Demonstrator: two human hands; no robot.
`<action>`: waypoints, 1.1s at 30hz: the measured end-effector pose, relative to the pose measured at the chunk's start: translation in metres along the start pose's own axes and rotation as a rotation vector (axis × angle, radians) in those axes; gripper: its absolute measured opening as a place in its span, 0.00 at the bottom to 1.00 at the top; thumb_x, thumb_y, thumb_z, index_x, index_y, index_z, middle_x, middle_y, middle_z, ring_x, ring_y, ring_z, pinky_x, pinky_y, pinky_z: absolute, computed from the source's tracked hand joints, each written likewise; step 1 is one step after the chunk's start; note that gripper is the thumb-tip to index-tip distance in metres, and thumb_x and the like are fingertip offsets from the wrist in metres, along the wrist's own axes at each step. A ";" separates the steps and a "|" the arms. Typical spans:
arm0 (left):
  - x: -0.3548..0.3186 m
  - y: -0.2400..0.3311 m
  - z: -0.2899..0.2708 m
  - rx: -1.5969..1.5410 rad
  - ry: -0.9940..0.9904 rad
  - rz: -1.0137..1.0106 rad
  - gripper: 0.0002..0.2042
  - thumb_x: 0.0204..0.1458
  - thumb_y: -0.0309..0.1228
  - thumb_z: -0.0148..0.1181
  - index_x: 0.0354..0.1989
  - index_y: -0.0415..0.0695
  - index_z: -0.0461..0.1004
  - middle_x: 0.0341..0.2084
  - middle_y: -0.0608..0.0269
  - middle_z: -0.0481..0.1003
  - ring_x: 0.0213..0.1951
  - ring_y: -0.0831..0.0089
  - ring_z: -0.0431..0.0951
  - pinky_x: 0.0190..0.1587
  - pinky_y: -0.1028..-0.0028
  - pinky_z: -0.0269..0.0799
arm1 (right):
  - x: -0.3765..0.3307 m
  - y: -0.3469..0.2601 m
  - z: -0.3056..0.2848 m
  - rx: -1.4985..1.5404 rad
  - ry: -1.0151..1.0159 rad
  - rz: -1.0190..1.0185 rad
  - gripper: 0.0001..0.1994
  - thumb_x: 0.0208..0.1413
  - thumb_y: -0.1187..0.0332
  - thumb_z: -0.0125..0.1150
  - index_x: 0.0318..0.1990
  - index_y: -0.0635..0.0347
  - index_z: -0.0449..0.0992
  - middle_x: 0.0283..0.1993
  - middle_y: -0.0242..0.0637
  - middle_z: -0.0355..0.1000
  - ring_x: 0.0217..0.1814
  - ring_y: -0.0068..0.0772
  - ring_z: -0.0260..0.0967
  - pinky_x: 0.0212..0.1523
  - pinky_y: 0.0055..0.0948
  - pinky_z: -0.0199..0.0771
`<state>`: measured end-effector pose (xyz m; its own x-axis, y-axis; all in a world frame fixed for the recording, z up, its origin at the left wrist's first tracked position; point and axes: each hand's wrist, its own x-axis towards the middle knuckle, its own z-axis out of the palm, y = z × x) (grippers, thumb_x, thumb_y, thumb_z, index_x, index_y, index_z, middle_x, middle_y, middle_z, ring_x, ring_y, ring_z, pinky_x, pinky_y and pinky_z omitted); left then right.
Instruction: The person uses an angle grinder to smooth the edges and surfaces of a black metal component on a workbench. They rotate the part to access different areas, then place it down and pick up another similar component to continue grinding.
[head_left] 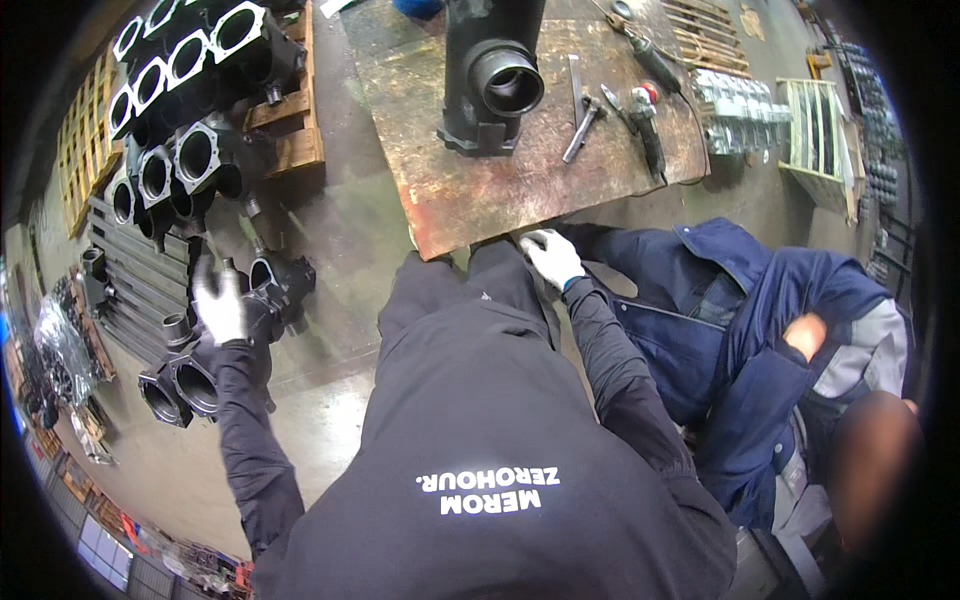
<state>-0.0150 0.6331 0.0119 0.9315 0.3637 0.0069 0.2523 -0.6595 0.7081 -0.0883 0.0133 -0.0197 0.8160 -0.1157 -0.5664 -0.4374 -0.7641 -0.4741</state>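
My left hand (222,305), in a white glove, is stretched out on the left over black cast metal housings (192,388) with round openings. Its fingers look extended but are partly blurred; I see nothing held. White-gloved too, my right hand (552,258) is by the front edge of the worn wooden table (480,205), fingers loosely spread and nothing visible in them. Whether it touches the edge, I cannot tell. On the table stands a black metal casting (490,85) with a round port. To its right lie a hammer (583,130) and a corded power tool (648,135).
Close on my right is a person in a dark blue jacket (690,300). More black castings (190,70) sit on wooden pallets (300,130) at the far left. A second corded tool (650,60) lies at the table's far right. Grey metal parts (735,110) stand beyond it.
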 end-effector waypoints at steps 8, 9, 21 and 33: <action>-0.154 0.046 0.084 0.004 -0.616 -0.150 0.24 0.59 0.26 0.63 0.65 0.38 0.68 0.61 0.52 0.73 0.61 0.64 0.74 0.65 0.67 0.68 | -0.008 -0.028 0.012 -0.007 -0.131 0.068 0.21 0.51 0.48 0.71 0.44 0.54 0.83 0.48 0.43 0.80 0.53 0.49 0.76 0.55 0.40 0.76; -0.166 0.042 0.088 -0.009 -0.643 -0.238 0.24 0.60 0.26 0.62 0.65 0.38 0.68 0.60 0.52 0.73 0.61 0.64 0.74 0.65 0.67 0.68 | -0.010 -0.032 0.010 0.089 -0.028 0.078 0.21 0.48 0.51 0.75 0.42 0.58 0.82 0.42 0.44 0.81 0.48 0.48 0.78 0.51 0.38 0.77; -0.222 -0.002 0.057 -0.260 -0.512 -0.598 0.24 0.61 0.23 0.60 0.65 0.32 0.67 0.60 0.44 0.73 0.62 0.60 0.73 0.66 0.66 0.66 | -0.070 -0.086 -0.066 0.437 -0.255 -0.180 0.17 0.50 0.67 0.70 0.49 0.56 0.83 0.65 0.43 0.70 0.65 0.41 0.70 0.64 0.37 0.71; -0.190 0.077 0.077 -0.192 -0.611 -0.257 0.14 0.56 0.30 0.65 0.50 0.42 0.80 0.49 0.55 0.77 0.53 0.61 0.78 0.58 0.68 0.72 | -0.093 -0.096 -0.051 0.018 -0.434 -0.207 0.11 0.45 0.63 0.72 0.39 0.48 0.87 0.66 0.42 0.69 0.68 0.49 0.66 0.68 0.42 0.68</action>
<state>-0.1522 0.4625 0.0105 0.8432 0.0193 -0.5372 0.4863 -0.4531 0.7471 -0.1028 0.0649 0.1126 0.6548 0.3163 -0.6864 -0.2921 -0.7317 -0.6158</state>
